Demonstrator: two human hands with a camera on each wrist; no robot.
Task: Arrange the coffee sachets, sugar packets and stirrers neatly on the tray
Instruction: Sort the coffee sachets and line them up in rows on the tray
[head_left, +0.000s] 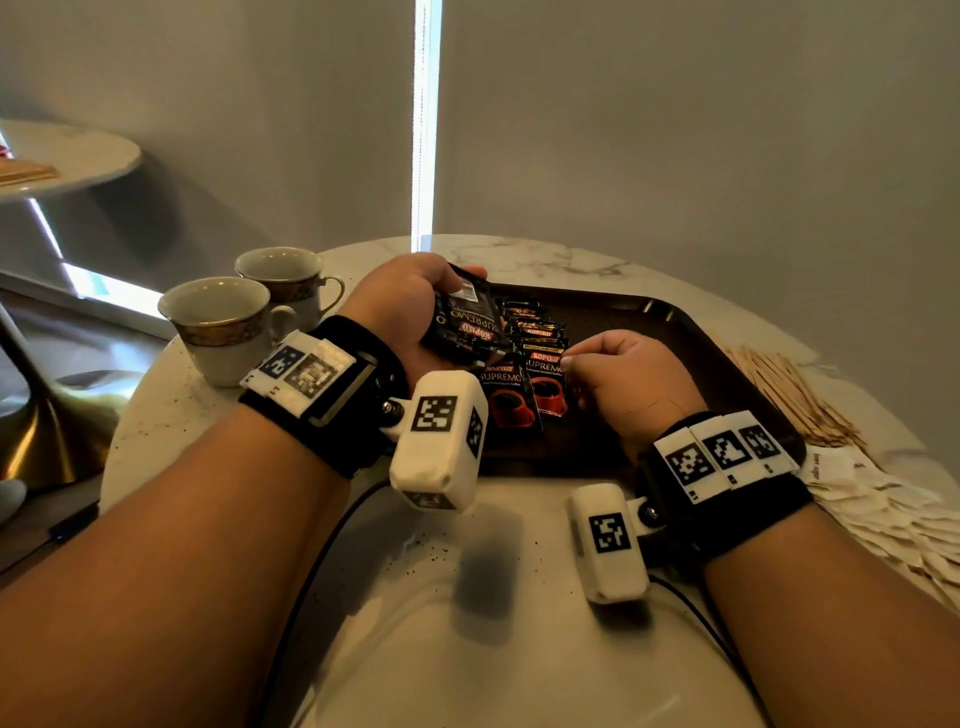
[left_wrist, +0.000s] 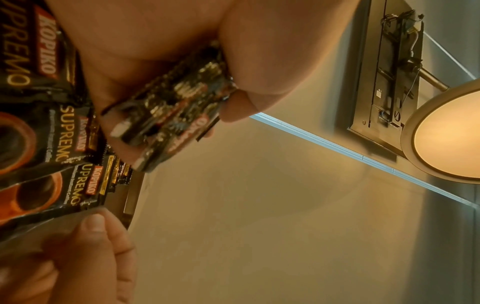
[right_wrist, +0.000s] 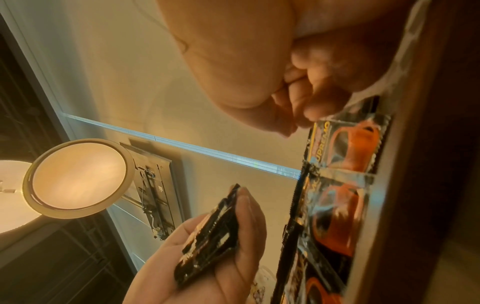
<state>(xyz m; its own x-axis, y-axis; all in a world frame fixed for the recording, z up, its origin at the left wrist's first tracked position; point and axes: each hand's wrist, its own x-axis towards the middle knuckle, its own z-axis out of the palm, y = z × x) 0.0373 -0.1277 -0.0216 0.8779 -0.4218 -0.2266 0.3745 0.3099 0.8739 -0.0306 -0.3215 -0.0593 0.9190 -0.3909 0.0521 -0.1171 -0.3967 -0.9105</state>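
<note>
My left hand (head_left: 415, 306) grips a stack of black coffee sachets (head_left: 465, 327) above the left part of the dark brown tray (head_left: 691, 332); the same stack (left_wrist: 171, 115) fills my palm in the left wrist view. A row of overlapping coffee sachets (head_left: 530, 364) lies on the tray. My right hand (head_left: 618, 374) pinches the edge of the nearest sachet (head_left: 548, 384) in that row, fingers curled; the sachet (right_wrist: 348, 144) shows an orange cup. Wooden stirrers (head_left: 795, 400) and white sugar packets (head_left: 893, 514) lie on the table right of the tray.
Two gold-rimmed teacups (head_left: 228, 322) stand on the round marble table (head_left: 519, 597) at the left, close to my left wrist. Cables run across the table near me. A second small table (head_left: 67, 156) stands at the far left.
</note>
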